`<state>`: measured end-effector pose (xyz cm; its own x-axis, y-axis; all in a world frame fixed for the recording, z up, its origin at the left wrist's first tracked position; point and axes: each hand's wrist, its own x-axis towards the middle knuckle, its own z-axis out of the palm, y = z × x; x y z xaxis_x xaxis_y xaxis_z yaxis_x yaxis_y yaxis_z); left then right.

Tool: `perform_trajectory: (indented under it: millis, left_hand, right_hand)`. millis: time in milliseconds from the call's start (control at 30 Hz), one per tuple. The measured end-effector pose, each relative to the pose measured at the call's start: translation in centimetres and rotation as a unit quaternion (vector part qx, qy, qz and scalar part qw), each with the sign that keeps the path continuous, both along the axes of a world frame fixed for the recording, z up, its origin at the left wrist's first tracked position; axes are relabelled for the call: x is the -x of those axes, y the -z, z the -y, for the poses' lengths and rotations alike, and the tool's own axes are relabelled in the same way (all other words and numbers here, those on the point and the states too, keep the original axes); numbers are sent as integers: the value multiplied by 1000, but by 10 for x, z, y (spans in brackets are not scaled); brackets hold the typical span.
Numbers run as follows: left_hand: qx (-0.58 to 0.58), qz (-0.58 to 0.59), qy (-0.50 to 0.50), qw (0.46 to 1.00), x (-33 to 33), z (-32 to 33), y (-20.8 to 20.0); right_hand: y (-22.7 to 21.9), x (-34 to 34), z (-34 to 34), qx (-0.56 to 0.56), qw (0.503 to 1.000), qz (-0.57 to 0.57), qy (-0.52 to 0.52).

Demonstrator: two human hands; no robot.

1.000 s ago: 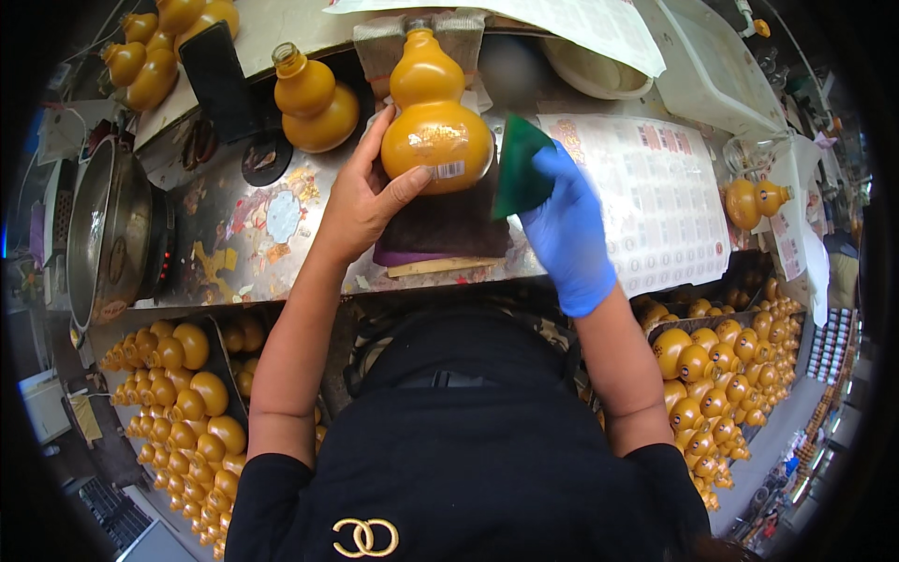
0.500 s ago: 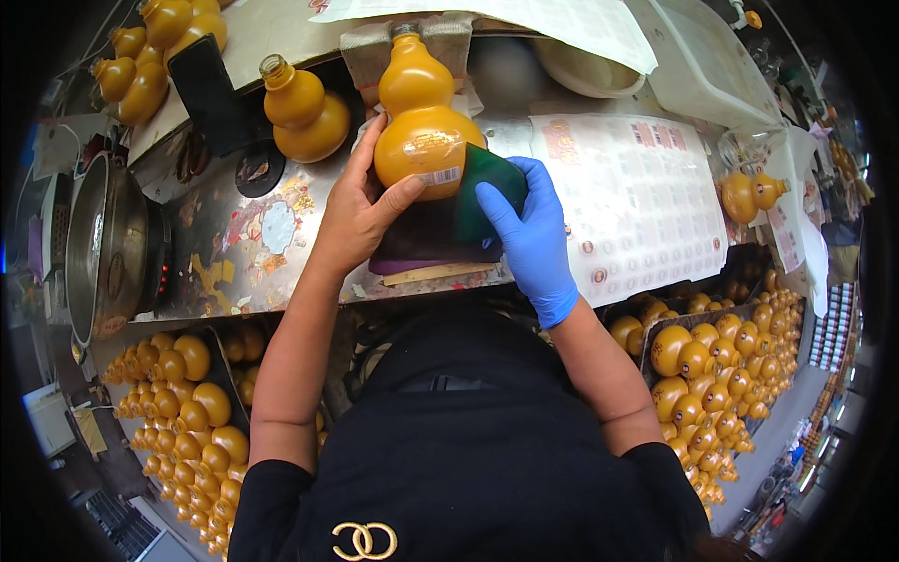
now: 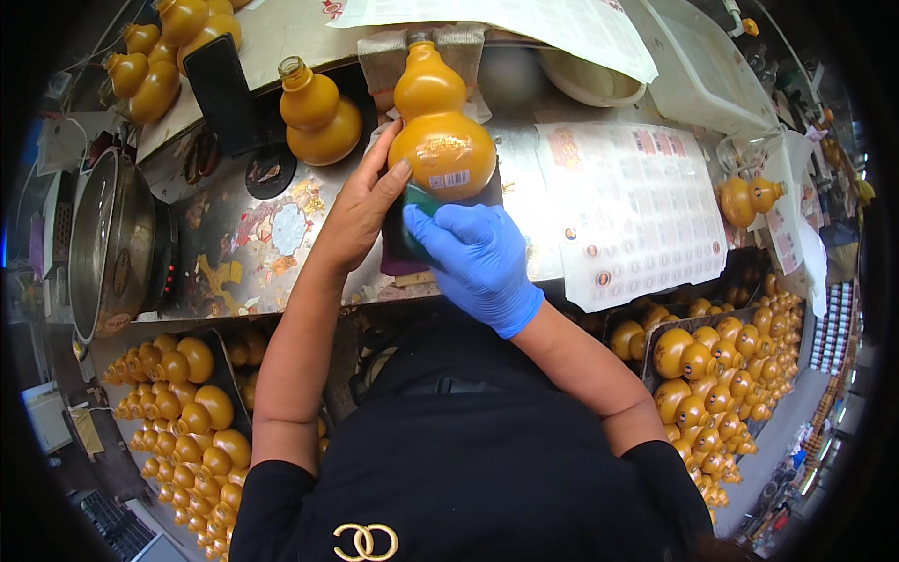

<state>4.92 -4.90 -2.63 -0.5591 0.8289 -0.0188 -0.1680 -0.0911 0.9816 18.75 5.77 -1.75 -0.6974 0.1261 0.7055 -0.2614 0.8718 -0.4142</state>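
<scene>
Gourd-shaped bottle (image 3: 442,155), glossy ochre, centred over the bench, as I view it through the head camera from my distant station. Its neck points away from the wearer, toward a grey cloth rest (image 3: 379,61); a clear label with a barcode lies on the lower bulb. I judge the body rigid, probably glass or ceramic, thus moderately heavy, breakable and slick on its curves; I would take hold at the narrow waist or cup the broad lower bulb, keeping off the label.

Left hand (image 3: 363,211), bare: grasping the lower bulb's left side, thumb in front, the other fingers partly hidden. Right hand (image 3: 482,262), blue-gloved: fingers curled on a green sheet-like scraper (image 3: 421,199), apparently thin and flexible, just below the bottle's near end; whether it touches the bottle, I cannot tell.

Surroundings: to the right, a printed label sheet (image 3: 637,206); to the left, a second gourd bottle (image 3: 321,117), a dark phone-like slab (image 3: 221,94) and a metal pan (image 3: 110,244). Below the bench edge, similar bottles (image 3: 187,431) stand massed on both sides.
</scene>
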Motion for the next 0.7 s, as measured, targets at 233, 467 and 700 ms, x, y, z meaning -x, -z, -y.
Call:
perform_trajectory:
  millis: [233, 467, 700]
  left_hand:
    - [9, -41, -89, 995, -11, -10, -15]
    - [25, 7, -103, 994, -14, -31, -32]
    - [32, 68, -92, 993, -2, -32, -32]
  right_hand:
    - [-31, -26, -34, 702, 701, 109, -58]
    - [-25, -5, -71, 597, 761, 252, 37]
    - [-38, 34, -94, 412, 830, 377, -16]
